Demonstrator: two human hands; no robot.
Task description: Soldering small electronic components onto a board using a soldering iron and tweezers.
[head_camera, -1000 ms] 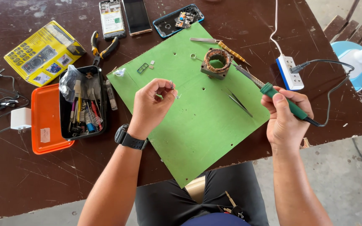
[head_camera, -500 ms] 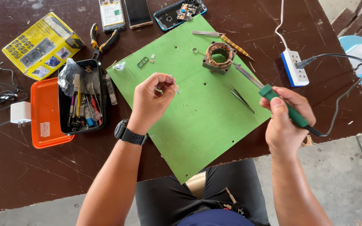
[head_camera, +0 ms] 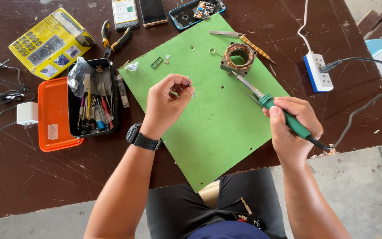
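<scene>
My left hand hovers over the green board with its fingertips pinched on a tiny metal part. A black watch sits on that wrist. My right hand grips the green handle of a soldering iron. The iron's metal tip points up and left toward a round coil stand at the board's far edge. The iron's black cord trails off to the right.
A black tool case in an orange lid lies left of the board. A yellow meter box, pliers, phones, a white power strip and a white charger ring the dark table.
My left hand has lifted slightly and turned its pinched fingertips upward. My right hand with the iron has drifted a little left, toward the board.
</scene>
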